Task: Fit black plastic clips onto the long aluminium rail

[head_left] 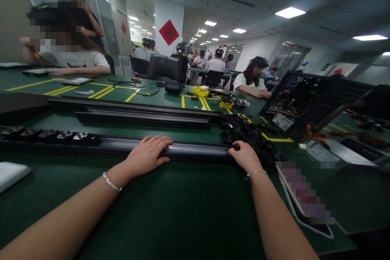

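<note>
The left hand [148,155] lies flat, fingers spread, on top of a long dark metal rail [189,149] that runs across the green matted surface [170,211] just in front of the person. The right hand [245,155] is curled at the rail's right end, its fingertips closed on a small black part [236,146] there, at the edge of a heap of black connectors [250,130]. Small black-and-white pieces [48,135] sit in a row along the rail's left stretch. Two more dark rails [143,113] lie parallel behind it. A black open computer case [307,101] stands to the right.
</note>
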Motion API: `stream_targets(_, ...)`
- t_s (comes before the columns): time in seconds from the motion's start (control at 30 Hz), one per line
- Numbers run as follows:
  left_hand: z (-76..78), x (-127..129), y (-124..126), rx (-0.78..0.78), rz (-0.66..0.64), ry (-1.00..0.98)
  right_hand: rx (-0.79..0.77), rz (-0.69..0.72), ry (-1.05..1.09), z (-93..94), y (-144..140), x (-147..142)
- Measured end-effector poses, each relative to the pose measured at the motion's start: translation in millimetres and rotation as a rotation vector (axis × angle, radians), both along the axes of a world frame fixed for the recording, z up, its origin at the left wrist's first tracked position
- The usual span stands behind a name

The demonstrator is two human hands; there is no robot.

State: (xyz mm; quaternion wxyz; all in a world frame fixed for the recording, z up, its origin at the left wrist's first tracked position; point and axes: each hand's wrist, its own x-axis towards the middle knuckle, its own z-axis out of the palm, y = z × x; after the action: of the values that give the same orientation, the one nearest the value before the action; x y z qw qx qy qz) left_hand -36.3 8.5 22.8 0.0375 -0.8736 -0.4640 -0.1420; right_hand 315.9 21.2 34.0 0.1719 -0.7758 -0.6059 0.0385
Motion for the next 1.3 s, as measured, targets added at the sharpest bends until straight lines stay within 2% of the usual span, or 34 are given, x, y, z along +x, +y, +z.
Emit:
stream_targets(0.6,1.9,1.1,-1.0,-0.003,0.004,-0.003,0.048,-0.022,-0.014,2.4,-0.7,15.5)
stream_targets(0.77,3.2,1.3,-1.3,-0.014,0.008,-0.001,0.074,-0.116,-0.079,2.5,-3.5,19.5)
stream_targets(1.07,1.2,0.5,-0.9,0.006,0.003,0.005,-0.069,-0.227,0.041,10.2,-5.2,24.1)
stream_targets(1.3,1.6,0.5,-0.9,0.003,-0.003,-0.002,-0.066,-0.27,0.062,7.5,-3.1,33.4)
